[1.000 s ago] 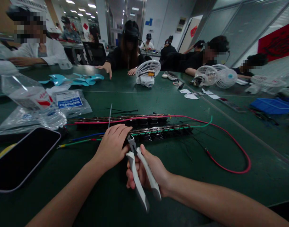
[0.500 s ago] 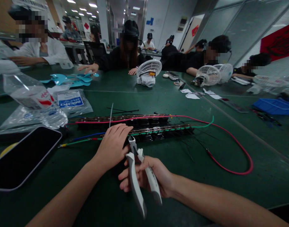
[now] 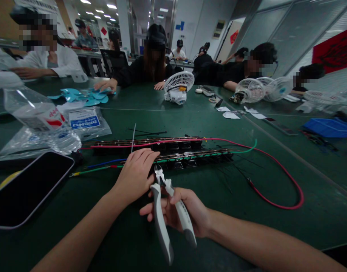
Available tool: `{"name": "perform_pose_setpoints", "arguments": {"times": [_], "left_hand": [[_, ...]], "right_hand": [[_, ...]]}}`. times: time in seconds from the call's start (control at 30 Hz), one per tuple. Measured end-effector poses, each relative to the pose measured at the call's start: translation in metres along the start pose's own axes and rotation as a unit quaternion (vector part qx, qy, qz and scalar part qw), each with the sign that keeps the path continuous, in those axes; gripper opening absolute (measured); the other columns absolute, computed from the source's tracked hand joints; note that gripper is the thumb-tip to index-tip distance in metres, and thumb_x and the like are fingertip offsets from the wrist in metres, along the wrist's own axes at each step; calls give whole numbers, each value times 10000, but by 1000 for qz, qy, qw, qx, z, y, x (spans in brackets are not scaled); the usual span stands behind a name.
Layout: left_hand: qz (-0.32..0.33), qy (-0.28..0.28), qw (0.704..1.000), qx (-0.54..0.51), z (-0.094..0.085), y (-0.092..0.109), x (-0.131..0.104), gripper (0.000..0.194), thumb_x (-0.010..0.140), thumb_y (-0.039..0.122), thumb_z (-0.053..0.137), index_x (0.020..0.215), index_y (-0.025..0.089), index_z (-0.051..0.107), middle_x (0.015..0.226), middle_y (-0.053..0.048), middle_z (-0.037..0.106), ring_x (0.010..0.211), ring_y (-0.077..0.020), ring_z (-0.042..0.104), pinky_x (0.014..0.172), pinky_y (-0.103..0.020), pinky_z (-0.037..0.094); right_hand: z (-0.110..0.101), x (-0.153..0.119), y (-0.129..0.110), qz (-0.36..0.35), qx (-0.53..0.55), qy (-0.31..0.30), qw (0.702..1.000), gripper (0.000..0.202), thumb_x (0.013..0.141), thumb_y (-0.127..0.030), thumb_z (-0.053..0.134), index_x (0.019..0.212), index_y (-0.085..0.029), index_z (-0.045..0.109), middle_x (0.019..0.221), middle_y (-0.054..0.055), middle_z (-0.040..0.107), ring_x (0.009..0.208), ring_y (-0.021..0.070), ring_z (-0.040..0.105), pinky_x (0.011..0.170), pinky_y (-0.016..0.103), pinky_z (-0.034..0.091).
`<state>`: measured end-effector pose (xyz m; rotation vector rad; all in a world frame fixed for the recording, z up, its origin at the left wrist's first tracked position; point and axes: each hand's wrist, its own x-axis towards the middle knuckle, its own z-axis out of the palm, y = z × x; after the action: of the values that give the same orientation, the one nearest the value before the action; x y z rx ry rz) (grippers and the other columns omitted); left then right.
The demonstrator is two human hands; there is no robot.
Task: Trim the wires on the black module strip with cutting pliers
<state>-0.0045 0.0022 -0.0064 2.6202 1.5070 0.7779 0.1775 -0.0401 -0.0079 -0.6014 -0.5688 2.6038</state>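
My right hand [image 3: 187, 211] holds a pair of diagonal cutters [image 3: 161, 181] with grey-and-white handles, which are spread apart. The cutter jaws point away from me, right beside the near black strip [image 3: 185, 162] and my left fingertips. My left hand [image 3: 136, 172] is closed over the left part of that strip, with the fingers on top and the thumb low on the near side. Copper-coloured bars and a green wire [image 3: 210, 152] run along the strip. Behind it lies a second black strip [image 3: 176, 144] under a red wire [image 3: 151, 143]. A pale cable tie [image 3: 133, 136] stands up behind my left hand.
On the left are a phone [image 3: 31, 189], a water bottle [image 3: 40, 113] and a plastic bag [image 3: 94, 126]. The red cable [image 3: 299, 192] loops out to the right. Across the table stand a white fan [image 3: 179, 87] and blue fan blades [image 3: 88, 96], with people seated behind.
The cutters' handles have spread a little wider and their jaws have shifted slightly. My left hand has stayed put. Across the table, a person's hand has moved slightly over the blue blades.
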Motion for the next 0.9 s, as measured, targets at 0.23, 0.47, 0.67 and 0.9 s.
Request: {"name": "perform_pose_setpoints", "arguments": {"times": [0.23, 0.47, 0.67, 0.9], "left_hand": [[2, -2, 1000, -3, -1, 0, 0, 507, 787, 120, 599, 1281, 146, 487, 1273, -114, 583, 1246, -290, 459, 1048, -473, 365], [9, 6, 1000, -5, 0, -1, -1, 483, 798, 137, 596, 1270, 160, 494, 1256, -115, 592, 1228, -297, 476, 1027, -485, 379], [8, 2, 1000, -1, -1, -1, 0, 499, 791, 128, 600, 1276, 157, 489, 1263, -115, 591, 1236, -294, 471, 1038, -479, 374], [6, -3, 1000, 3, -1, 0, -1, 509, 783, 117, 600, 1278, 149, 487, 1266, -116, 591, 1240, -293, 467, 1042, -477, 370]], "right_hand": [[0, 0, -2, 5, 5, -14, 1000, 522, 635, -205, 473, 1142, -89, 507, 1107, 185, 675, 966, 231, 644, 920, 351, 370], [-2, 1, -4, 23, 23, 2, 999, 551, 622, -237, 466, 1147, -77, 514, 1068, 184, 682, 919, 229, 653, 892, 341, 393], [-3, 1, -4, 29, 28, 8, 999, 556, 622, -243, 461, 1147, -70, 523, 1050, 182, 685, 899, 231, 657, 888, 343, 397], [-3, 1, -4, 27, 20, -4, 999, 551, 641, -243, 448, 1163, -80, 519, 1067, 172, 684, 918, 227, 652, 885, 343, 394]]}}
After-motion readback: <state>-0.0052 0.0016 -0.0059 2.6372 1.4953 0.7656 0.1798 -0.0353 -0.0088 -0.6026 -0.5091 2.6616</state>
